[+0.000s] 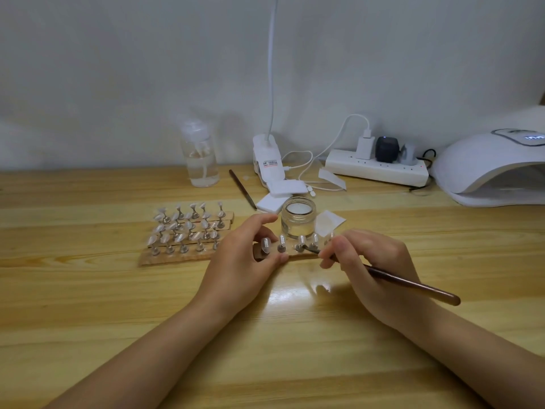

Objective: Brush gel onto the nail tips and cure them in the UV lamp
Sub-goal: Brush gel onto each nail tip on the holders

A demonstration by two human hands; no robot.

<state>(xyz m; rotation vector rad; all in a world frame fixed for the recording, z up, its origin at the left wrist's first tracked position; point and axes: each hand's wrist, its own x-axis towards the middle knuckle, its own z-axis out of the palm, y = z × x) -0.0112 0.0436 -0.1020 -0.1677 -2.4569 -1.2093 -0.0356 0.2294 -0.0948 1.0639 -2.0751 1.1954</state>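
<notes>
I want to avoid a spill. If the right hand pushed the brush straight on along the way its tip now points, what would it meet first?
Most likely the nail tip right at the brush bristles, on the wooden strip gripped by the left hand. The glass jar stands just behind, though depth is unclear. The right hand pinches the brush.

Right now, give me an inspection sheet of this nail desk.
Surface: wooden table, lamp glare near centre.
Job's things: strip of nail tips under both hands; brush tip at a nail tip; open jar behind; UV lamp far right; more strips at left.
Clutter: pump bottle, spare brush, white pads.
Hands: left hand holds the strip; right hand pinches the brush.
Cables: white leads to power strip.
Surroundings: plain wall.
</notes>
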